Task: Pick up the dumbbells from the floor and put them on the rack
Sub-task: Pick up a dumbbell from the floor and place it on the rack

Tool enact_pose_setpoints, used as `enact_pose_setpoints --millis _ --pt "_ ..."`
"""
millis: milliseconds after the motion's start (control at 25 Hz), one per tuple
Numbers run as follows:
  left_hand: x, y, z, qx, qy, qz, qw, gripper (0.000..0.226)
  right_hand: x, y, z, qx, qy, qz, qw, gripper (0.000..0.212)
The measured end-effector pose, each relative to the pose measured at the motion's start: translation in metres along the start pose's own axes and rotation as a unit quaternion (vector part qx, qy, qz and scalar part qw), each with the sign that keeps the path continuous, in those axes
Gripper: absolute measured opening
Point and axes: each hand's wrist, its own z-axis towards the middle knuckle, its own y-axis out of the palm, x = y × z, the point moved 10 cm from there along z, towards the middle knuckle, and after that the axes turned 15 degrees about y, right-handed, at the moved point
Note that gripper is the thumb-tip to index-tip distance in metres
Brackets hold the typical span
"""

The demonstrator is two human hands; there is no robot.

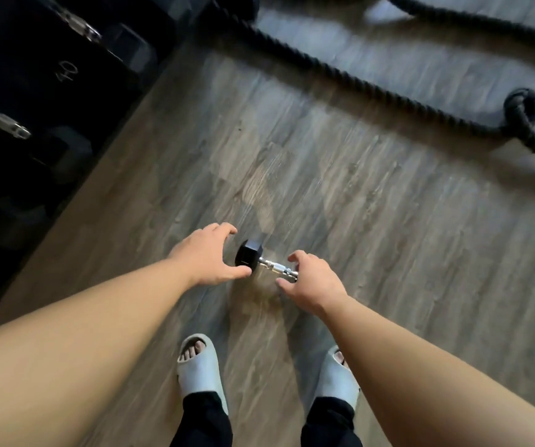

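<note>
Head view, looking down at floor level. Left hand (206, 254): open, fingers spread and curved, thumb low; placed around the near black end of the dumbbell, thumb tip at or just beside that end, contact not certain. Right hand (311, 280): open, fingers curled downward over the far end of the handle; it covers the second weight head, and whether the fingers touch the metal cannot be told. Small dumbbell with black hexagonal rubber heads and a chrome handle (261, 259): lying on its side on the floor between the two hands, one head and part of the handle visible. Grey-brown wood-grain plank floor (372, 221): bare around the dumbbell. Two pale grey open-toed slide sandals, the left (200, 366) and the right (340, 379): worn on the person's feet, standing just nearer the camera than the dumbbell, with black trouser cuffs above them. Dark dumbbell rack (34, 101): along the left edge, well apart from the hands, holding large black dumbbells with chrome handles; painted numerals 40 and 35 legible on two heads. Thick black braided battle rope (356, 79): lying across the upper right floor, looped at one point near the right edge; blurred.
</note>
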Motion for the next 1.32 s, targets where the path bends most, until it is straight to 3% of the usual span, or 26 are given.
enact_pose_setpoints --millis 320,640,720,800,960,1120,1320 --pt "-0.099 0.142 0.115 0.018 -0.027 -0.049 0.998 0.101 0.024 0.112 0.170 -0.006 0.006 -0.017 1.000 0.058" --pt "-0.125 0.194 0.178 0.050 -0.042 -0.061 0.996 0.097 0.022 0.158 0.233 -0.008 0.000 -0.016 1.000 0.062" --pt "-0.128 0.202 0.182 0.059 -0.050 -0.072 0.994 0.096 0.023 0.164 0.238 -0.004 0.000 -0.037 0.999 0.055" --pt "-0.130 0.206 0.183 0.069 -0.058 -0.074 0.993 0.094 0.024 0.171 0.241 -0.009 -0.001 -0.088 0.996 0.032" --pt "-0.126 0.201 0.181 0.080 -0.075 -0.061 0.992 0.091 0.025 0.174 0.239 -0.029 -0.008 -0.097 0.995 0.005" --pt "-0.107 0.167 0.159 0.076 -0.077 -0.054 0.993 0.091 0.015 0.162 0.207 -0.045 0.012 -0.026 0.999 0.026" --pt "-0.092 0.042 0.079 0.110 -0.119 -0.079 0.984 0.094 -0.055 0.110 0.114 -0.053 0.004 0.079 0.996 0.015"
